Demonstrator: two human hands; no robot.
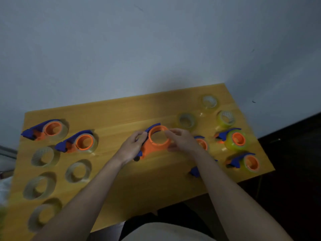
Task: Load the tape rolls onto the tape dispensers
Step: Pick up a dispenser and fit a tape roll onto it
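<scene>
An orange and blue tape dispenser (156, 145) is held above the middle of the wooden table (156, 185). My left hand (133, 145) grips its handle end. My right hand (180, 140) has its fingers curled at the right rim of the orange core; a clear tape roll there is too blurred to make out. Two loaded dispensers (46, 130) (78, 141) lie at the far left. Two more loaded ones (232, 138) (245, 161) lie at the right. Several clear rolls (45, 156) sit at the left, and three (186, 120) at the far right.
Another dispenser (201, 143) is partly hidden behind my right wrist, and a blue part (195, 171) shows under my right forearm. A pale wall stands behind the table. Dark floor lies past the table's right edge.
</scene>
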